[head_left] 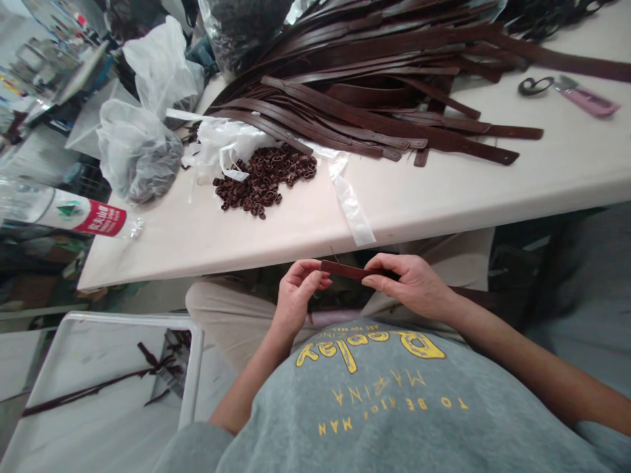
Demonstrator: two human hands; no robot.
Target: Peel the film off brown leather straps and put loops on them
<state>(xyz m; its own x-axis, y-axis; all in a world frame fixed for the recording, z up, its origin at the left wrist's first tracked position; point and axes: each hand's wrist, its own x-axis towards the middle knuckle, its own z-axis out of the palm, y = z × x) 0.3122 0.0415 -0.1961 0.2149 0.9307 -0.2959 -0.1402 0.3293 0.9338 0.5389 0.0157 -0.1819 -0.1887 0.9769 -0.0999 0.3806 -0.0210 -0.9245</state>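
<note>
A dark brown leather strap (351, 270) is held level in front of my lap, below the table's front edge. My left hand (296, 294) pinches its left end with fingers curled. Gripping the other end, my right hand (413, 284) has its thumb on top. On the white table (444, 190) lie a heap of small brown leather loops (263, 179) and a big pile of long brown straps (374, 85).
Clear plastic bags (138, 151) and a plastic bottle (64, 211) sit at the table's left end. Scissors (537, 85) and a pink tool (589, 100) lie at the far right. A white tray (194, 368) with a few straps stands at my lower left.
</note>
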